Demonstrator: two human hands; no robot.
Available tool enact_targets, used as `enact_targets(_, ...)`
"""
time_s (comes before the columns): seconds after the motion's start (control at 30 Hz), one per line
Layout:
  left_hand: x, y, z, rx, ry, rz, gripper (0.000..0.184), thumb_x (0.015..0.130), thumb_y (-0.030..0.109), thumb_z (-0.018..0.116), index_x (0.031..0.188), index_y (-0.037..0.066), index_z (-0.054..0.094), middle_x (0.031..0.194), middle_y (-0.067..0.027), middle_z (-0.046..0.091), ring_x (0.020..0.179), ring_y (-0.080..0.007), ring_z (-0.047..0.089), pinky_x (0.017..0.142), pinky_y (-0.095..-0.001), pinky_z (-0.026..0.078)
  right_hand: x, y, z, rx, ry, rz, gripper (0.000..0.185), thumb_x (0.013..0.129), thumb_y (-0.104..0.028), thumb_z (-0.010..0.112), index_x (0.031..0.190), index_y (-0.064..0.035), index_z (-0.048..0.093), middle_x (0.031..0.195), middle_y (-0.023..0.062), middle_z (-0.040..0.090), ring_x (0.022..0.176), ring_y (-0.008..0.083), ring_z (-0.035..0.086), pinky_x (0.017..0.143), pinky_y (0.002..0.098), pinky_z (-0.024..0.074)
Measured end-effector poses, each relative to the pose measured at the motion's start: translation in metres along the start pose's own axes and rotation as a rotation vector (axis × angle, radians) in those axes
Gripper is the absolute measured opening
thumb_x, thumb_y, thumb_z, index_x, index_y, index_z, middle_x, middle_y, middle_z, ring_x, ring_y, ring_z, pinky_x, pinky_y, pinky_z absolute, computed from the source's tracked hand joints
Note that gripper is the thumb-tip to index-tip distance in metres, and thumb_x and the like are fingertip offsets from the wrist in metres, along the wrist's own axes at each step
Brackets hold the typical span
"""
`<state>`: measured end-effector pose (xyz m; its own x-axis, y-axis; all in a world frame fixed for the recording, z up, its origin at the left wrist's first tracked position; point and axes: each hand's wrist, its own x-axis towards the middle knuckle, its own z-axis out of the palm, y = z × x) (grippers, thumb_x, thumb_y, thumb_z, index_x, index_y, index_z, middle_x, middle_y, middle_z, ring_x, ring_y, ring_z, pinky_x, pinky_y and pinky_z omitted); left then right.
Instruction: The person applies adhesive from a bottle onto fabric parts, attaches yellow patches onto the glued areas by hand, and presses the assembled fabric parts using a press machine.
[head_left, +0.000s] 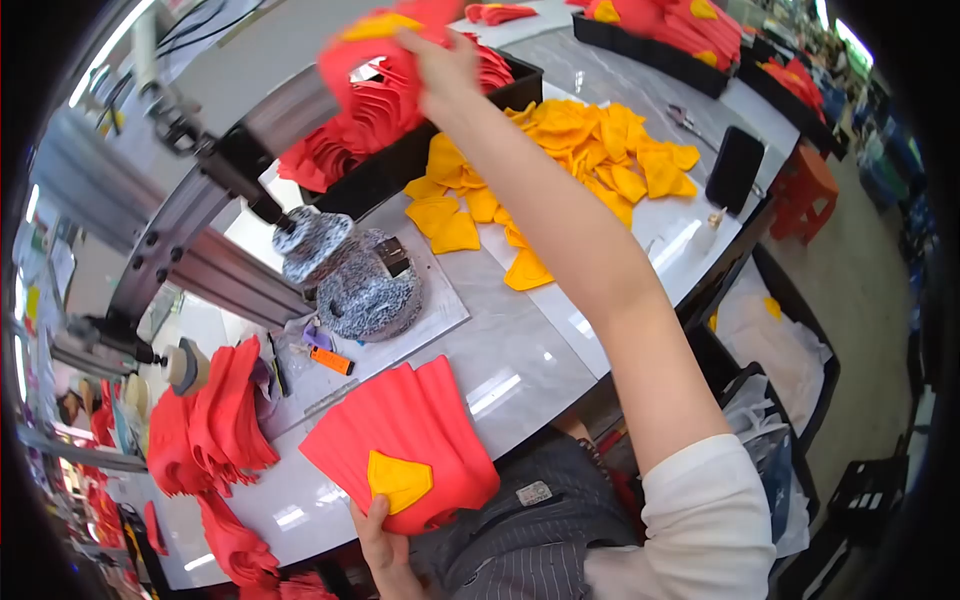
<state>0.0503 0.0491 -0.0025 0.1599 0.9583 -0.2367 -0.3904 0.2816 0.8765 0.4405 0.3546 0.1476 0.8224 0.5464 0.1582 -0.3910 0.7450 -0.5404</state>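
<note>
My left hand (383, 545) grips the near edge of a fanned stack of red fabric pieces (420, 400), with its thumb by a yellow fabric patch (402, 484) lying on the top piece. Stretched far across the table, my right hand (445, 68) is closed on a red fabric piece (350, 75) bearing a yellow patch (380, 26). That piece is slightly blurred and hangs above a black bin (525, 85) filled with more red pieces (325, 155). Yellow patches (560, 140) lie in a loose heap beside my right forearm.
A speckled grey-wrapped machine head (370, 290) stands on the table at centre-left, below a metal arm. Near it lies an orange lighter (332, 361). More red pieces (215, 420) drape at left. A black phone (735, 170) stands at right, near a red stool (805, 195).
</note>
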Motion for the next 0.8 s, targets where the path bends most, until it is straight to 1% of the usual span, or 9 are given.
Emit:
enact_targets(0.1,0.001,0.0,0.002,0.066,0.021,0.0,0.077,0.076,0.014,0.071,0.14,-0.002,0.032,0.134,-0.0154,0.048,0.123,-0.0281,0.049,0.105,-0.04,0.038,0.025,0.042,0.055,0.104,-0.098,0.121,0.062,0.069,0.005,0.079,0.123,0.002,0.049,0.109,0.0146,0.064,0.089,0.0248,0.067,0.078,0.036,0.0563)
enact_targets(0.2,0.002,0.002,0.007,0.07,0.055,-0.009,0.077,0.075,0.013,0.071,0.139,-0.002,0.033,0.134,-0.0144,0.049,0.122,-0.0275,0.05,0.105,-0.0396,0.039,0.043,0.093,0.07,-0.314,-0.27,0.216,0.064,0.068,-0.009,0.08,0.124,0.0006,0.049,0.118,0.0182,0.055,0.107,0.0295,0.055,0.09,0.0392,0.0493)
enact_targets(0.3,0.002,0.0,0.004,0.086,0.091,-0.012,0.078,0.074,0.014,0.072,0.139,-0.002,0.033,0.133,-0.0137,0.049,0.122,-0.0272,0.05,0.105,-0.0393,0.038,0.034,0.119,0.052,-1.605,-0.531,-0.207,0.057,0.074,-0.033,0.077,0.118,-0.001,0.059,0.117,0.0175,0.057,0.121,0.0296,0.043,0.099,0.0414,0.0401)
enact_targets(0.33,0.002,0.0,0.003,0.088,0.091,-0.018,0.078,0.074,0.014,0.073,0.139,-0.002,0.033,0.133,-0.0137,0.05,0.122,-0.0271,0.05,0.105,-0.0394,0.038,0.029,0.133,0.047,-1.557,-0.342,-0.247,0.058,0.078,-0.052,0.067,0.114,-0.0055,0.066,0.115,0.0139,0.059,0.128,0.0288,0.033,0.102,0.0442,0.0324)
enact_targets(0.5,0.0,0.004,-0.017,-0.065,0.014,-0.101,0.079,0.074,0.017,0.076,0.139,-0.001,0.034,0.132,-0.0135,0.051,0.122,-0.0264,0.051,0.105,-0.0399,0.039,0.029,0.109,0.003,-1.319,-0.379,-0.68,0.048,0.081,-0.051,0.063,0.109,-0.013,0.068,0.108,0.0175,0.062,0.112,0.0325,0.052,0.095,0.0476,0.0413)
enact_targets(0.6,0.013,0.024,-0.022,-0.19,-0.072,-0.088,0.076,0.077,0.017,0.075,0.139,-0.001,0.035,0.131,-0.012,0.053,0.121,-0.0252,0.052,0.105,-0.0398,0.04,0.012,0.086,-0.043,-1.062,-0.57,-0.854,0.037,0.087,-0.041,0.06,0.09,-0.0043,0.061,0.1,0.0171,0.064,0.095,0.0335,0.06,0.079,0.0435,0.0482)
enact_targets(0.7,0.045,0.043,0.01,-0.13,-0.118,-0.043,0.067,0.082,0.014,0.07,0.138,-0.001,0.036,0.128,-0.0104,0.055,0.12,-0.0243,0.053,0.104,-0.039,0.041,-0.066,0.015,-0.088,-1.172,-0.934,-0.038,0.045,0.096,-0.043,0.049,0.087,-0.0008,0.058,0.07,0.009,0.064,0.064,0.0191,0.063,0.06,0.0314,0.0486)
enact_targets(0.73,0.06,0.043,0.017,-0.11,-0.086,-0.058,0.062,0.084,0.013,0.068,0.137,-0.001,0.038,0.127,-0.01,0.055,0.119,-0.0232,0.054,0.103,-0.0382,0.042,-0.088,-0.019,-0.095,-1.14,-1.24,0.331,0.051,0.097,-0.048,0.043,0.09,-0.0005,0.06,0.074,0.0078,0.066,0.064,0.0176,0.065,0.056,0.0306,0.0493)
enact_targets(0.8,0.091,0.038,0.026,-0.068,-0.047,-0.092,0.055,0.085,0.009,0.066,0.133,0.0,0.042,0.124,-0.0092,0.057,0.116,-0.0211,0.055,0.1,-0.0361,0.043,-0.137,-0.059,-0.101,-1.281,-1.332,0.994,0.067,0.093,-0.059,0.041,0.097,0.0052,0.06,0.073,0.0121,0.068,0.062,0.0213,0.067,0.05,0.0328,0.0489)
